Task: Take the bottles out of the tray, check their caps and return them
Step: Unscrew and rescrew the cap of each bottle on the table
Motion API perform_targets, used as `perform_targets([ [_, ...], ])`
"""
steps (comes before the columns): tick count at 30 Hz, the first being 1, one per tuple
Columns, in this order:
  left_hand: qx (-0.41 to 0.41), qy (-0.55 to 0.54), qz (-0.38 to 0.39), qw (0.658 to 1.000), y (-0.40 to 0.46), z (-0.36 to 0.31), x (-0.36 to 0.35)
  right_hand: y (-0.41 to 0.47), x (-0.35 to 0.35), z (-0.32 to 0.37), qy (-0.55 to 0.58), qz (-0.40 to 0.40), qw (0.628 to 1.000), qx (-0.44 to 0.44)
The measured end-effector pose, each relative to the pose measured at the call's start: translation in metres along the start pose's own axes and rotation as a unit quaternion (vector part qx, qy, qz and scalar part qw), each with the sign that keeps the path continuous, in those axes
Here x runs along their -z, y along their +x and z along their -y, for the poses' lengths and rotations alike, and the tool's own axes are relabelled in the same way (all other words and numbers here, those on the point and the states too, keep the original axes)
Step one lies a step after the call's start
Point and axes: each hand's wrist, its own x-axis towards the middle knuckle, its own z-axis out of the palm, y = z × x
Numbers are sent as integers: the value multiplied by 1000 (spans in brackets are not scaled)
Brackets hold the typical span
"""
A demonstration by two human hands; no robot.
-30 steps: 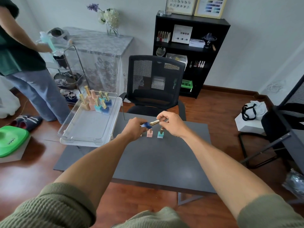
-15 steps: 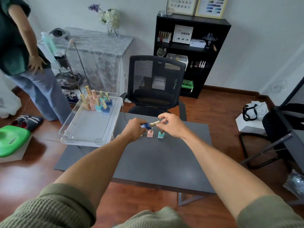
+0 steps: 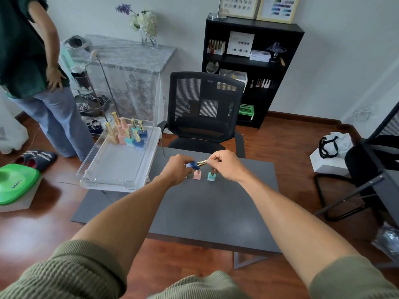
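Head view | tray [image 3: 112, 169] left, seven bottles at its far end | left hand [image 3: 177, 169] grips blue bottle [image 3: 192, 165] sideways over counter [image 3: 211, 212] | right hand [image 3: 226, 165] pinches gold cap [image 3: 202, 162] | step: cap check | next: stand it by pink bottle [image 3: 197, 175], teal bottle [image 3: 211, 176]

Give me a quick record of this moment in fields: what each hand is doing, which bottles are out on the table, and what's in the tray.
left hand: grips the body of the blue bottle, held tilted above the table
right hand: pinches the blue bottle's gold cap
on grey table: pink bottle and teal bottle, upright, side by side below the hands
clear tray: a cluster of bottles with gold caps at its far end; near part bare
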Motion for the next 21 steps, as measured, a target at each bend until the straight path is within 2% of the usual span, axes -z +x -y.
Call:
perform_targets([
  [3, 4, -4, 0, 1000, 0, 1, 0, -1, 0, 0, 6, -1, 1000, -7],
  [10, 4, 0, 6, 1000, 2, -1, -1, -1, -2, -2, -4, 7, 999, 42],
  [21, -11, 8, 8, 1000, 3, 0, 0, 5, -6, -5, 2, 2, 1000, 22],
])
